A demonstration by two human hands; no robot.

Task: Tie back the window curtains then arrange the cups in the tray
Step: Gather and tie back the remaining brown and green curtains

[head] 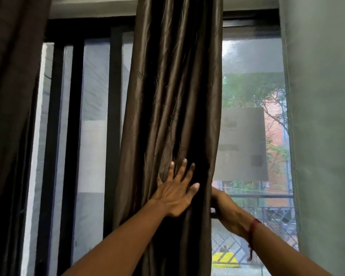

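Two hands meet a gathered, glossy brown satiny curtain point(173, 86) hanging centre-frame: left hand point(175, 194), fingers point(182, 169) straight and spread, presses its folds; right hand point(225, 208), at 3 o'clock, grasps its edge.

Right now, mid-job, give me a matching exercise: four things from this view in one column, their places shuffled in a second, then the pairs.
Things
1. left hand
2. right hand
3. red thread
4. left curtain

Places
A. round the right wrist
B. grips the middle curtain's right edge
C. hangs at the far left, no hand on it
D. pressed flat on the middle curtain's front, fingers spread

Pairs: 1-D, 2-B, 3-A, 4-C
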